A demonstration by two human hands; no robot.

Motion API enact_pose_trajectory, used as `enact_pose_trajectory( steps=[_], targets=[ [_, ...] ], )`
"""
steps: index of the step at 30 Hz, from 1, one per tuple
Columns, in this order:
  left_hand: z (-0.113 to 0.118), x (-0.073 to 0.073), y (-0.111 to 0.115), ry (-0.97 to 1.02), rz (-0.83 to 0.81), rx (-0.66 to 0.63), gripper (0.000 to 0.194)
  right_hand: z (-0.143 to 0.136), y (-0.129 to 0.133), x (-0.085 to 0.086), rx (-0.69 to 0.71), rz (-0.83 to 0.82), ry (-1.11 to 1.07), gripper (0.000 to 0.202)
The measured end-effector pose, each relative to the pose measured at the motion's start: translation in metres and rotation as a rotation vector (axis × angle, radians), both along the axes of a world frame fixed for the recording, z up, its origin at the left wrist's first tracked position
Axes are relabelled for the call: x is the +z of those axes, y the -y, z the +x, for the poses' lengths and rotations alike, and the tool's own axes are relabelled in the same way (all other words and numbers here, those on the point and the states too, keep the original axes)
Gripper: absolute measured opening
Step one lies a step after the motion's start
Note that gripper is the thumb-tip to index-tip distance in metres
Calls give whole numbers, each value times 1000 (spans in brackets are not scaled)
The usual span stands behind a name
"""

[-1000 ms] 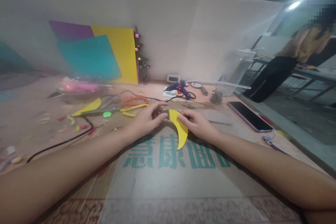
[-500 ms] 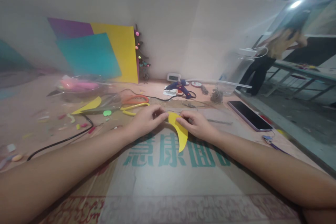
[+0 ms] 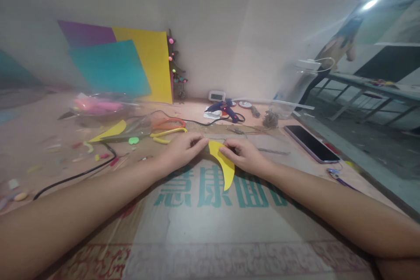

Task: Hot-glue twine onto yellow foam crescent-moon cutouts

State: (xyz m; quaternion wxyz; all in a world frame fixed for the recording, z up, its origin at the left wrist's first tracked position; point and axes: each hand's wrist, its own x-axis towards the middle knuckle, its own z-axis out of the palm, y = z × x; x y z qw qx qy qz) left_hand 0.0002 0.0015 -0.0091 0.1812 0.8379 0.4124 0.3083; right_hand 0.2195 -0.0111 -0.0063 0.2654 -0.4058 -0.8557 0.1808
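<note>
A yellow crescent-shaped cutout (image 3: 226,168), of paper or thin foam, hangs between my hands with its pointed end down towards me. My right hand (image 3: 244,154) pinches its upper right edge, thumb in front and fingers curled behind. At the upper left corner, the thumb and fingertips of my left hand (image 3: 185,148) are pressed together; the exact contact there is hard to see. Both forearms rest over a pale printed sheet (image 3: 210,227) with green characters. Just beyond my left hand lie yellow-handled and orange-handled tools (image 3: 169,124), probably scissors, partly hidden.
A blue glue gun (image 3: 226,108) with a cord lies by a small digital clock (image 3: 217,96). Another yellow cutout (image 3: 111,131) and scattered scraps are left. Coloured sheets (image 3: 111,68) lean on the wall. Right are a phone (image 3: 311,143), a clear jug (image 3: 300,85) and a person (image 3: 339,48).
My left thumb has shifted very slightly left, and the cutout has barely tilted. My right hand stays in place. The person in the background has moved left and leans differently.
</note>
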Motion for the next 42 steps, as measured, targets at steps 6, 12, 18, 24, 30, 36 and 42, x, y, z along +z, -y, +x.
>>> enact_pose_trajectory(
  steps=[6,12,18,24,30,36,42],
  targets=[
    [-1,1,0,51,-14,41,47,0,1,1,-28,-5,5,33],
    [0,1,3,67,-78,36,38,0,1,1,-30,-9,20,33],
    [-1,0,1,37,-33,44,38,-1,0,1,-17,-15,6,33],
    [-1,-1,-1,14,-16,21,38,-1,1,1,-1,-12,2,32],
    [-2,1,-1,30,-20,30,42,0,1,2,-25,-20,-2,32],
    [0,5,0,147,-172,83,45,1,0,6,-121,-59,-104,32],
    [0,2,1,102,-138,92,35,1,1,7,-182,-109,-190,32]
  ],
)
